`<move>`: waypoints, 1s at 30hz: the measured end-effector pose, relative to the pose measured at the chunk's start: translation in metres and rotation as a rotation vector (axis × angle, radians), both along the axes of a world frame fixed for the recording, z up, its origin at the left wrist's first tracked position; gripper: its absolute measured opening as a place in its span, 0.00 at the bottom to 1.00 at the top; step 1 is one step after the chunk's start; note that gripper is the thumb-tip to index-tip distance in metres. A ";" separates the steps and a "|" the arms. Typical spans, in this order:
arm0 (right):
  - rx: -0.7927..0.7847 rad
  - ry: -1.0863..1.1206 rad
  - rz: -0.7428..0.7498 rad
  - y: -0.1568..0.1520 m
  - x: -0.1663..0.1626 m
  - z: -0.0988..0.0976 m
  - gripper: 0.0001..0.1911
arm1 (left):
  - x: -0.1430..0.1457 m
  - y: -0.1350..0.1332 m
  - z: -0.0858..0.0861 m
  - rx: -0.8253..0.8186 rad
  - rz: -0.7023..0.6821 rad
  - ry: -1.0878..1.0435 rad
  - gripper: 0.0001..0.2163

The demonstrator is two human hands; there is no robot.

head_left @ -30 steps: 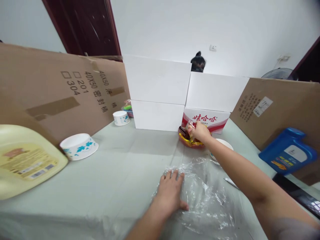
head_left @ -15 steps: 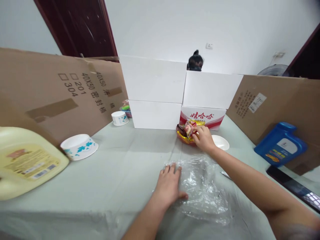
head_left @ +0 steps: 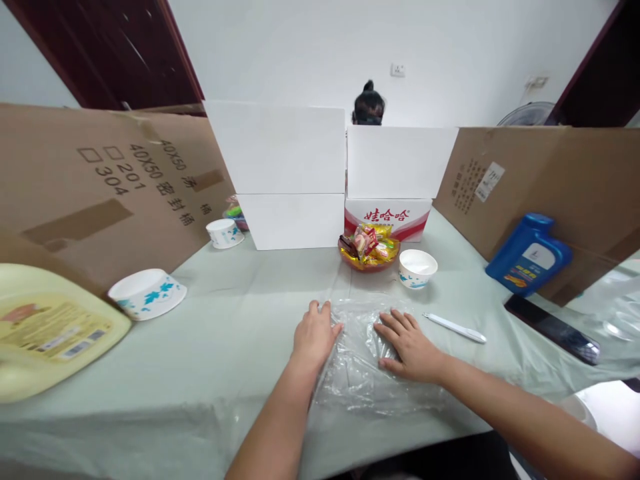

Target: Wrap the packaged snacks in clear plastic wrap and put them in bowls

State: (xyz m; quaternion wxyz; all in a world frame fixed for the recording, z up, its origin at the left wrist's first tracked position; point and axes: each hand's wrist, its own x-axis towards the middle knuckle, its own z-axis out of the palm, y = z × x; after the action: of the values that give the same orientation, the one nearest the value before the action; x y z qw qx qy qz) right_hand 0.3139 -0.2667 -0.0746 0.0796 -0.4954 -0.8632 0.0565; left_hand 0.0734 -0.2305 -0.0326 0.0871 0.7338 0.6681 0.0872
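Neither grip is closed: the left hand (head_left: 314, 335) and right hand (head_left: 411, 345) lie open and flat on the clear plastic bag (head_left: 367, 357), seemingly pinning it smooth on the counter (head_left: 225, 333), just before the snack dish (head_left: 369, 250).

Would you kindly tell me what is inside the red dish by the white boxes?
The red dish holds a heap of wrapped snacks, yellow and red wrappers on top. Whatever lies beneath the heap is covered.
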 end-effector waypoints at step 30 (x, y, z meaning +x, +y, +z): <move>-0.244 0.106 0.200 -0.061 0.053 0.016 0.46 | 0.000 -0.018 0.016 -0.198 -0.503 -0.110 0.12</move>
State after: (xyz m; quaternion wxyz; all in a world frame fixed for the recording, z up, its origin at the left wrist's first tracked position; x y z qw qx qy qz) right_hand 0.3668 -0.3282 -0.0584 0.0585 -0.4095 -0.8894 0.1946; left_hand 0.0729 -0.2488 -0.0166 0.2136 0.8586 0.4646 0.0370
